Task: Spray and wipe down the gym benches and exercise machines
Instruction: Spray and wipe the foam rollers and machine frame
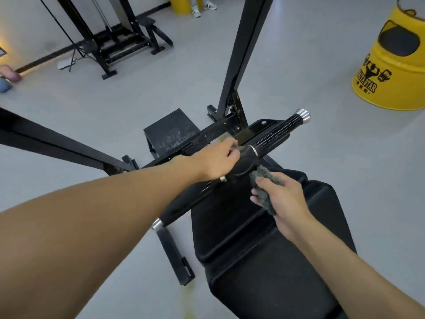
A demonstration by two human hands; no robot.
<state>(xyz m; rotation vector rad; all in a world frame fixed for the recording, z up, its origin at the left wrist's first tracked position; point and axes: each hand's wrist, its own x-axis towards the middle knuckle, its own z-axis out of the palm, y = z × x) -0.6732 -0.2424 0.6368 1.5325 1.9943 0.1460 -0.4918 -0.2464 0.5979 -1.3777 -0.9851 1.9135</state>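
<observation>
Machine handle (274,135) dead centre: left hand (213,161) curls over it, right hand (284,203) grips the bunched cloth (262,180) just beside. Risk: that wad skips the grooves.

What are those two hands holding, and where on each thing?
The right hand holds a dark cloth around its middle, both ends sticking out. The left hand grips the machine's black bar near its middle.

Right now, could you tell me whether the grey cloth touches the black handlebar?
Touching. Head view: the grey cloth butts against the black handlebar, no gap visible.
</observation>
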